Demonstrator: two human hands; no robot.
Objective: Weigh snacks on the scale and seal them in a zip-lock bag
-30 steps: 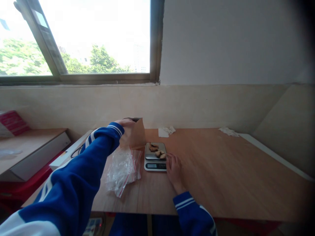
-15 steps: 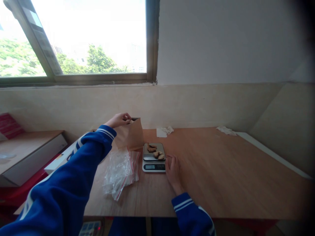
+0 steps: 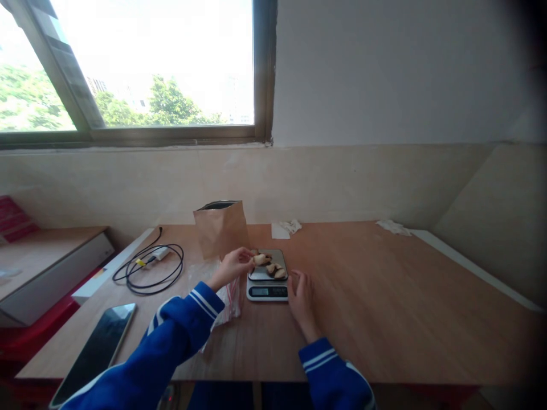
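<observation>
A digital kitchen scale (image 3: 268,292) stands on the table, its small display facing me. On its metal plate lie brown-and-cream dried pieces (image 3: 276,270) that look like dried mushrooms. My left hand (image 3: 236,265) pinches another such dried mushroom piece (image 3: 261,259) over the plate's left side; I cannot tell whether it touches the plate. Beside the scale's right edge rests my right hand (image 3: 301,296), fingers loosely bent and holding nothing. Behind my left hand an open brown paper bag (image 3: 220,230) stands upright. Clear zip bags (image 3: 231,307) lie partly hidden under my left forearm.
On the left are a coiled black cable (image 3: 147,291) with a white plug and a dark tablet or phone (image 3: 100,344) near the edge. White crumpled paper (image 3: 287,229) lies by the wall, another scrap (image 3: 393,228) farther right. A second desk (image 3: 51,245) stands left.
My left hand has come out of the paper bag and down to the scale with a dried mushroom piece. The cable and tablet are now uncovered. My right hand stays put.
</observation>
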